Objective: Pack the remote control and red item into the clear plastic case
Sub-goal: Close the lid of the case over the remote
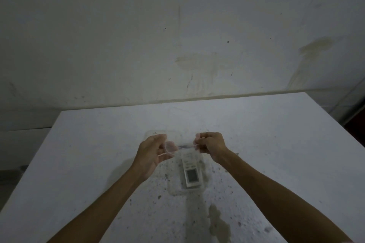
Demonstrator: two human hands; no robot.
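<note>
Both my left hand and right hand pinch the clear case lid in their fingers, at 12 o'clock of the remote control.

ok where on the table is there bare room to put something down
The table is bare left of the left hand, right of the right hand, and behind both toward the wall. The middle is crowded: both hands grip the clear plastic case holding the remote control.
</note>
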